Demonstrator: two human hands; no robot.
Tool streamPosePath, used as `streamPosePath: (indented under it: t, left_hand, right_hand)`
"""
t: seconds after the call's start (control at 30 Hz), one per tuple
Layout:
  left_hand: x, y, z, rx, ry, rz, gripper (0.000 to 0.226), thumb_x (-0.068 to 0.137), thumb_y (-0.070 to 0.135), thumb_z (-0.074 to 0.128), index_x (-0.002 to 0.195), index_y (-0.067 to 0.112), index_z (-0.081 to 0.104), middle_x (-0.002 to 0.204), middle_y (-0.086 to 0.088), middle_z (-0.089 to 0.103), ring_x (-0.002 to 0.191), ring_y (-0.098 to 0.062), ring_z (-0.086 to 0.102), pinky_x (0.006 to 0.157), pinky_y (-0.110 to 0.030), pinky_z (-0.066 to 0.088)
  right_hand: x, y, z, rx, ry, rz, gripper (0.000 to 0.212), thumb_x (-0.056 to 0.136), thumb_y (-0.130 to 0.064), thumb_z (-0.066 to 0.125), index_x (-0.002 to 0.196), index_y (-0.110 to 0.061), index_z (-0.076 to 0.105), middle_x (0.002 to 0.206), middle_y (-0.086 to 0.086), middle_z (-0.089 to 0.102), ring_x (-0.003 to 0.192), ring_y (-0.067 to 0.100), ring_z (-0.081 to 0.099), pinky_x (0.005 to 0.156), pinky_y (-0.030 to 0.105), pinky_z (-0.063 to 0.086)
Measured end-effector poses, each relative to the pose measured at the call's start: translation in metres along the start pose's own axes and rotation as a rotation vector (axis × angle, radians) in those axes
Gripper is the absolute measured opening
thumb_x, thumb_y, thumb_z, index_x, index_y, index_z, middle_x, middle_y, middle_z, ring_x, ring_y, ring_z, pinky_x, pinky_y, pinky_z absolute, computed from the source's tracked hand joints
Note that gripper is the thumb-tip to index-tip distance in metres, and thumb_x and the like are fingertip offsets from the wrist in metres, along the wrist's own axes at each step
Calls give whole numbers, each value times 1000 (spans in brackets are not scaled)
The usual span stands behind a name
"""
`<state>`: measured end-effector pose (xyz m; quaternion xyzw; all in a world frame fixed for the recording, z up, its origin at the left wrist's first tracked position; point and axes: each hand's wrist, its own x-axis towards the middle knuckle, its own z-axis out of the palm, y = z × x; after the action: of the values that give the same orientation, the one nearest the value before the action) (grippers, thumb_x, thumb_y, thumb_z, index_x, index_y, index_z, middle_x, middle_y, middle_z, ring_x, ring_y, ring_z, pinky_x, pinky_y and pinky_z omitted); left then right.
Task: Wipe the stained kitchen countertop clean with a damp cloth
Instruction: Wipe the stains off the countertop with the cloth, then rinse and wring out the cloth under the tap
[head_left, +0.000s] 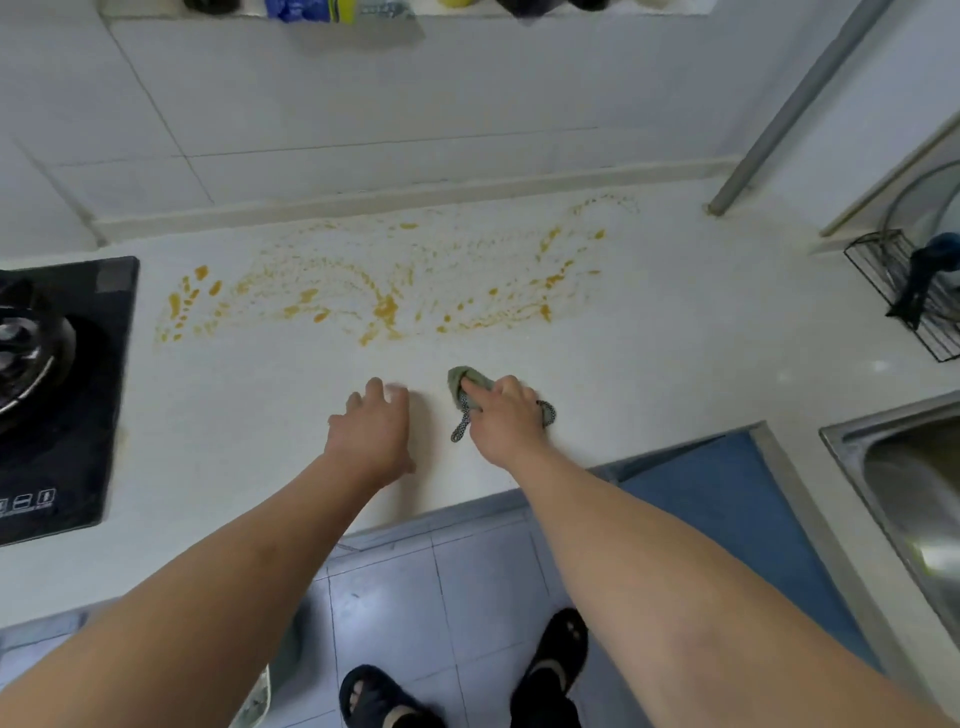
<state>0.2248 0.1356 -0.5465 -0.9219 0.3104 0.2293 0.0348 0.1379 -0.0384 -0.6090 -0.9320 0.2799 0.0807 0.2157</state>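
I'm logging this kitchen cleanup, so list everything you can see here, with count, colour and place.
Orange-yellow stain streaks: many, across the counter's back half.
White stone countertop: one, centre.
Green-grey crumpled damp cloth: one, near the front edge, under the right hand.
Black glass gas hob: one, left.
Steel sink: one, right.
Black wire rack: one, far right.
Grey pipe: one, back right.
Black slippers: two, on the floor.
Left hand: flat on the counter.
Right hand: pressing and gripping the cloth.
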Motion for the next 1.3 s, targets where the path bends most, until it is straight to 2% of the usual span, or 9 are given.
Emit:
streamPosePath:
  t: [0.37, 0.53, 0.73, 0.8, 0.87, 0.93, 1.03, 1.13, 1.3]
  left_hand:
    - [41, 181, -5, -27, -47, 73, 101, 77, 47, 86, 154, 18, 27, 157, -13, 28, 137, -36, 40, 103, -53, 49]
    - [61, 247, -3, -19, -75, 105, 96, 77, 46, 86, 155, 31, 31, 164, -7, 20, 145, -34, 30, 105, -58, 46]
    - [82, 279, 4, 47, -186, 132, 96, 75, 37, 89, 154, 41, 35, 141, -2, 35, 127, -35, 39, 92, -50, 56]
    - [85, 280, -2, 99, -221, 139, 95, 77, 41, 87, 155, 39, 34, 139, -3, 38, 124, -35, 45, 90, -45, 56]
    - [90, 283, -14, 110, -253, 143, 88, 77, 44, 87, 153, 34, 43, 136, -3, 49, 120, -30, 55, 93, -41, 55]
    - [97, 291, -31, 124, -314, 150, 82, 79, 49, 85, 150, 28, 51, 135, -2, 60, 123, -26, 59, 100, -38, 51]
    - [103, 318, -60, 129, -313, 197, 69, 88, 49, 77, 145, 16, 57, 142, -5, 60, 131, -27, 55, 106, -36, 46]
    - [101, 363, -81, -80, -236, 293, 57, 95, 41, 70, 143, 13, 59, 144, -8, 59, 131, -28, 56, 107, -36, 46]
    - [85, 444, -103, -749, -447, 394, 54, 87, 22, 73, 139, 15, 61, 123, -8, 71, 98, -20, 66, 82, -34, 54]
  right_hand:
    - [23, 172, -71, 122, 30, 90, 53, 100, -27, 49, 147, -49, 46, 127, 1, 46, 123, 29, 38, 106, 41, 35]
    - [31, 251, -107, 132, 49, 151, 51, 100, -28, 48, 147, -50, 45, 127, 2, 46, 121, 29, 39, 105, 41, 37]
    - [29, 334, -147, 176, 71, 320, 52, 100, -23, 48, 145, -49, 49, 130, 6, 46, 119, 33, 44, 98, 36, 38]
    - [26, 346, -162, 381, 77, 396, 49, 100, -15, 48, 141, -40, 58, 127, 5, 57, 115, 33, 57, 98, 36, 46]
    - [19, 345, -179, 850, 139, 486, 44, 101, -6, 46, 133, -29, 67, 105, -3, 72, 89, 25, 67, 79, 38, 54]
    - [5, 339, -195, 1265, 189, 581, 40, 104, -6, 45, 129, -26, 69, 99, -2, 71, 70, 16, 52, 63, 31, 43]
    - [-23, 330, -215, 1609, 236, 597, 39, 105, -2, 40, 130, -19, 65, 115, 10, 65, 96, 24, 55, 88, 35, 43]
    - [-58, 327, -237, 1898, 250, 568, 40, 105, -1, 36, 131, -10, 64, 133, 19, 65, 123, 35, 61, 113, 49, 41]
    - [-110, 342, -271, 2027, 341, 551, 40, 106, -14, 32, 131, -18, 64, 126, 13, 70, 109, 30, 67, 100, 48, 51]
